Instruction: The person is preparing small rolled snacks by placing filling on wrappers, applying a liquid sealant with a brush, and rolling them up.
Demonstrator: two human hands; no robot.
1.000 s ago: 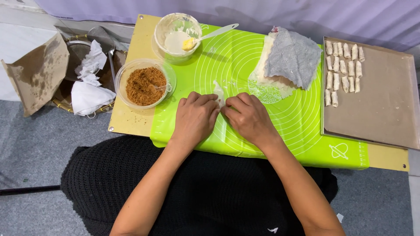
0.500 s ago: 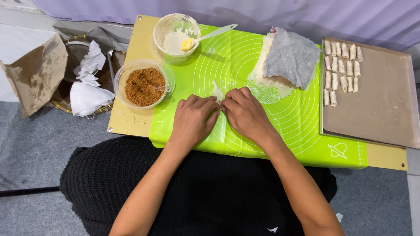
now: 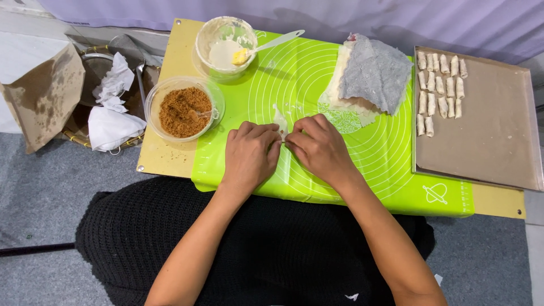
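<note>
Head view: left hand [image 3: 249, 158] and right hand [image 3: 320, 148] pinch thin white pastry wrapper [image 3: 279, 120] between fingertips; wrapper's long axis runs away from grip, on green silicone mat [image 3: 362, 164]; both hands equally near.

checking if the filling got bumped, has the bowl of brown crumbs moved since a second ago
No. The bowl of brown crumbs sits at the same spot on the yellow board, just left of the green mat edge, as before.

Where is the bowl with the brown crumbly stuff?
The bowl of brown crumbs sits left of the left hand, on the board at the green mat's left edge.
</note>
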